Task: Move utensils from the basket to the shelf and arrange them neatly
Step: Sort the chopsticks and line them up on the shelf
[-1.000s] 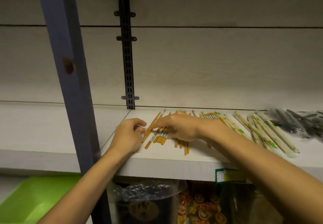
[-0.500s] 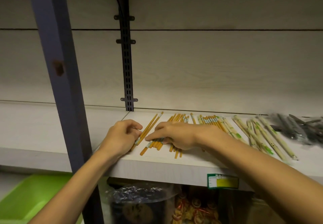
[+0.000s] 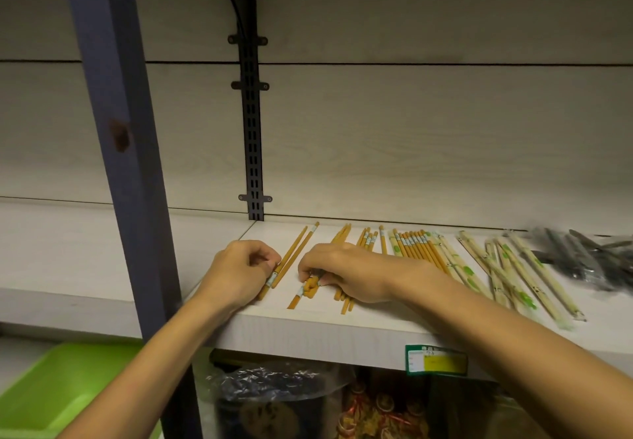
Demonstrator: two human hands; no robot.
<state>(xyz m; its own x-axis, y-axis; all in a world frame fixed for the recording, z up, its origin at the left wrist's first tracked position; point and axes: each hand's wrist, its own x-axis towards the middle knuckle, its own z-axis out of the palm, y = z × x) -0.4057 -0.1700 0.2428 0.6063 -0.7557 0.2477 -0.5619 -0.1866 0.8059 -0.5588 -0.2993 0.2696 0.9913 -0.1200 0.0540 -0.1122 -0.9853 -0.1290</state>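
Compared with one second before, the pair of orange-brown wooden chopsticks with a white paper band (image 3: pixel 291 262) had been drawn away from the main bundle. It lay now by itself at the left end of the row, tilted, with a bare strip of the pale wood-grain shelf (image 3: pixel 308 329) between it and the next pairs. Earlier it crossed over the others close to the right hand. I judge from this that the spreading step was well advanced: the pairs were being separated one by one so that each gets its own place.

The left hand (image 3: pixel 239 274) rested on the shelf beside this pair. Its fingers (image 3: pixel 265 260) were curled narrowly and pinched the pair near the paper band. The right hand (image 3: pixel 346 274) lay palm down over the loose bundle of orange-brown wooden chopsticks (image 3: pixel 310 288). Its fingers (image 3: pixel 308 269) were bent, and the tips pinched a few sticks close to their bands; how many, I cannot tell, because the hand covered them.

More banded orange pairs lay in a tidy row to the right, then the pale bamboo chopsticks in clear wrappers with green print (image 3: pixel 507 274). The green plastic basket (image 3: pixel 58 390) stood below the shelf at the left, and its inside was hardly visible.
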